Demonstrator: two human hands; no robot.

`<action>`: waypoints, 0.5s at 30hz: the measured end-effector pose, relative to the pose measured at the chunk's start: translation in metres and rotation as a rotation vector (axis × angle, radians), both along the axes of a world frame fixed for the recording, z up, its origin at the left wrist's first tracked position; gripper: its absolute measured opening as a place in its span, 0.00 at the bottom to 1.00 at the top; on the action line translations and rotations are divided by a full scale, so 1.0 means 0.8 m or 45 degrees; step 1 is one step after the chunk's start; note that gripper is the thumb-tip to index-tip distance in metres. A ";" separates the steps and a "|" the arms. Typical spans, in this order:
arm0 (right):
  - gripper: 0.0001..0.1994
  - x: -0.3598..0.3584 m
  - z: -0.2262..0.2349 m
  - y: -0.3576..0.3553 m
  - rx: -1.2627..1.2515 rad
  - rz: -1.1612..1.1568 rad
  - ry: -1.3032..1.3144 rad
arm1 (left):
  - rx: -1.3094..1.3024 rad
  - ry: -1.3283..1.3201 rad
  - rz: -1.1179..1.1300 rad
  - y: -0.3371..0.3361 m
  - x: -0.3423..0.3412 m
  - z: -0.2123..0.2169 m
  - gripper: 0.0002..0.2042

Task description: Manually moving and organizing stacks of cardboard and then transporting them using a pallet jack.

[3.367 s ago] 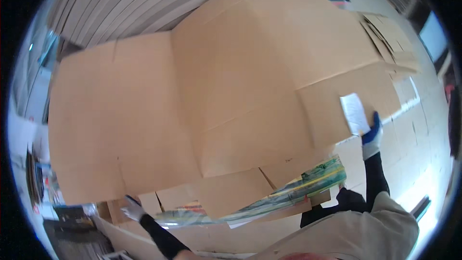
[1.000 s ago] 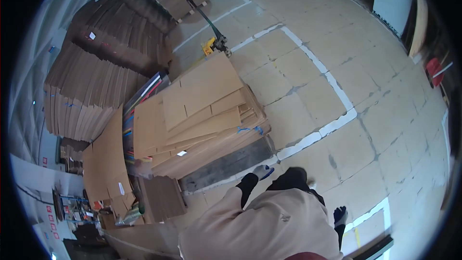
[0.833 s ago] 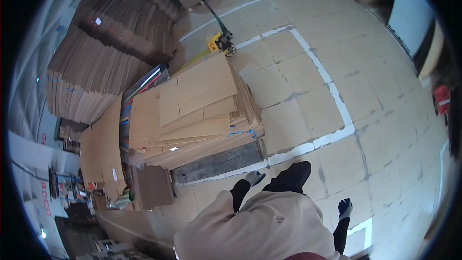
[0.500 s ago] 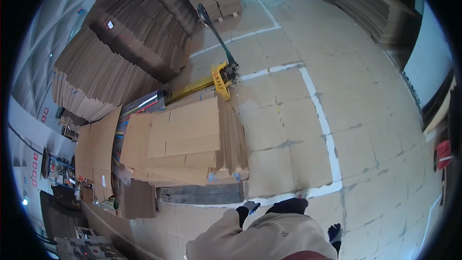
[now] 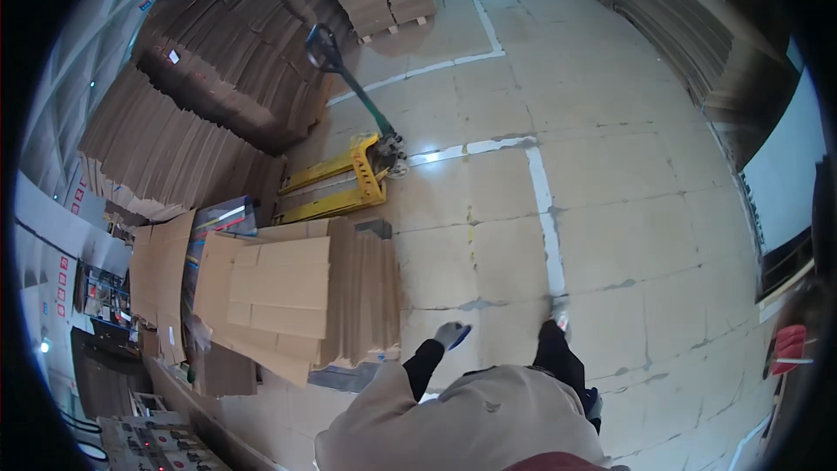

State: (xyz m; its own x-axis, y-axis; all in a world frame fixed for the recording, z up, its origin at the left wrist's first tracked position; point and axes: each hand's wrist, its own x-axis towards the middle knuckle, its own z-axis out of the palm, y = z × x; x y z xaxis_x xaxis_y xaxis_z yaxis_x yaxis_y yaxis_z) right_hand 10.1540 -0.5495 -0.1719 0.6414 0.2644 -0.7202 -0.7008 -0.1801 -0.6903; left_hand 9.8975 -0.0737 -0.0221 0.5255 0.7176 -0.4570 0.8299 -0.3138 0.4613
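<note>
The left hand (image 5: 452, 334) is hanging open, empty; the right hand (image 5: 594, 404) is showing too little to tell. The cardboard stack (image 5: 362, 296) is standing at lower left, its overhanging sheet (image 5: 283, 356) risking slippage if snagged.

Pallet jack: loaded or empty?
Empty. Its yellow forks show bare, nothing resting on them, with a gap visible between.
</note>
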 end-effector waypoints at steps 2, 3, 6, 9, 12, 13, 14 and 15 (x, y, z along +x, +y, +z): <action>0.18 0.100 0.018 0.051 0.031 -0.010 -0.022 | -0.296 0.167 0.167 0.009 0.023 -0.025 0.25; 0.18 0.133 0.035 0.077 0.023 0.000 -0.004 | -0.681 0.224 0.381 0.009 0.020 -0.026 0.25; 0.14 0.263 0.072 0.161 0.050 -0.089 0.220 | -0.853 0.141 0.610 0.019 0.075 -0.008 0.23; 0.17 0.419 0.080 0.255 0.160 -0.047 0.441 | -0.751 -0.109 0.806 0.066 0.158 0.002 0.22; 0.16 0.559 0.107 0.392 0.072 0.135 0.281 | -0.694 -0.288 0.991 0.115 0.239 -0.014 0.21; 0.15 0.605 0.104 0.433 0.044 0.152 0.219 | -0.708 -0.298 1.021 0.128 0.267 -0.021 0.21; 0.15 0.651 0.104 0.468 0.140 0.223 0.191 | -0.745 -0.212 0.957 0.147 0.295 -0.029 0.21; 0.15 0.695 0.105 0.504 0.222 0.321 0.166 | -0.794 -0.130 0.918 0.160 0.323 -0.039 0.21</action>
